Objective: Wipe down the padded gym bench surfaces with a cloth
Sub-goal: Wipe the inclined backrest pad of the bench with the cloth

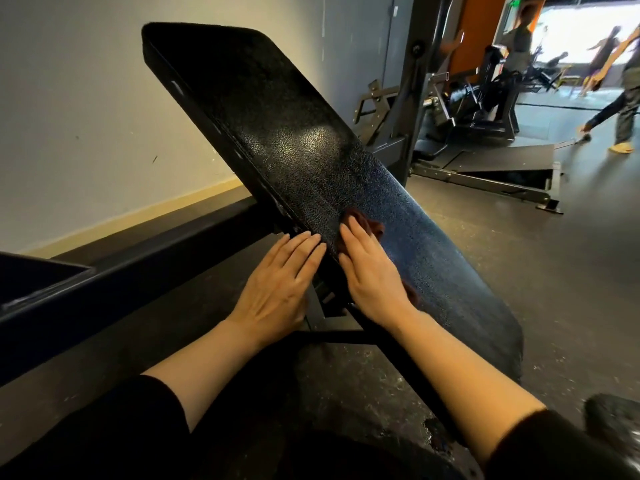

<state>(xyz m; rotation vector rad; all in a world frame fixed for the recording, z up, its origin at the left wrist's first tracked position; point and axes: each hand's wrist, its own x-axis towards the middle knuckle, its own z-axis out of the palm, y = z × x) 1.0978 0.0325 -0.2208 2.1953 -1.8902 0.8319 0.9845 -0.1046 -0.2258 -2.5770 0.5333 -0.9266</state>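
Diagonally, bench pad (294, 150) rising upper-left

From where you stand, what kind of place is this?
Most likely a gym. A black padded bench tilts up in front, the right hand presses a dark cloth on it, and a steel weight machine stands behind on dark flooring.
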